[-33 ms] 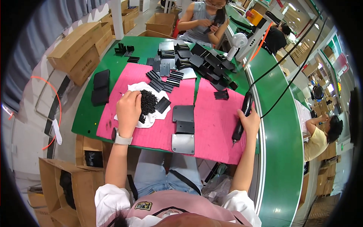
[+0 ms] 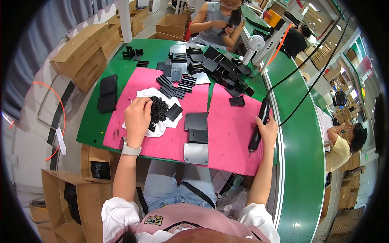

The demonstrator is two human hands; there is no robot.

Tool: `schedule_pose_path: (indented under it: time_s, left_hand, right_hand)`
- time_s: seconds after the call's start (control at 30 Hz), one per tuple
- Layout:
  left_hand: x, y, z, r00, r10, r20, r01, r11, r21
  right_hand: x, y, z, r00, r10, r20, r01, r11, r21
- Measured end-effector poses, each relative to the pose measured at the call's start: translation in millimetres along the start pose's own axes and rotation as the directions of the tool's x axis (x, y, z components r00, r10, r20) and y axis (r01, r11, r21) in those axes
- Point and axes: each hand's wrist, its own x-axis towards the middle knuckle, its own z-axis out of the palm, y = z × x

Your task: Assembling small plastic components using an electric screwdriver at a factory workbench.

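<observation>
Left hand (image 2: 137,117), centre-left of frame: fingers curling down, pinching into a heap of small black screws (image 2: 159,110) lying on a white cloth (image 2: 162,126). Right hand (image 2: 267,130), centre-right: fingers wrapping closed around a black electric screwdriver (image 2: 260,123), tip pointing down over the pink mat (image 2: 231,133). Dark plate assembly (image 2: 197,128) sitting between both hands.

Left hand's (image 2: 137,120) fingertips buried in black screw pile (image 2: 158,110), individual pieces perhaps too small.
</observation>
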Motion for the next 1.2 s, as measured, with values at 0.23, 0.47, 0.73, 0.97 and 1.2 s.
schedule_pose_path:
  time_s: [0.23,0.47,0.73,0.97,1.2]
  left_hand:
    - [-21.9,43.1,-10.3,0.712,-0.378,0.592,0.695,0.263,-0.669]
    - [-50.3,112.1,-11.4,0.503,-0.099,0.859,0.864,0.027,-0.503]
    - [-63.1,122.1,-7.2,0.563,-0.065,0.824,0.815,-0.120,-0.567]
    - [-65.0,125.7,-8.4,0.558,-0.099,0.824,0.815,-0.123,-0.566]
    - [-74.2,124.9,-6.2,0.602,-0.121,0.789,0.794,-0.018,-0.608]
  right_hand:
    - [-29.2,-73.9,-42.2,0.932,-0.103,0.348,-0.342,0.069,0.937]
    - [-59.9,-144.0,-53.2,0.816,-0.430,-0.387,0.057,-0.606,0.794]
    - [-76.2,-139.4,-47.0,0.804,-0.455,-0.383,0.013,-0.631,0.776]
    - [-83.3,-135.2,-49.4,0.837,-0.418,-0.353,0.039,-0.598,0.801]
    - [-90.6,-139.1,-50.1,0.769,-0.491,-0.410,0.094,-0.546,0.832]
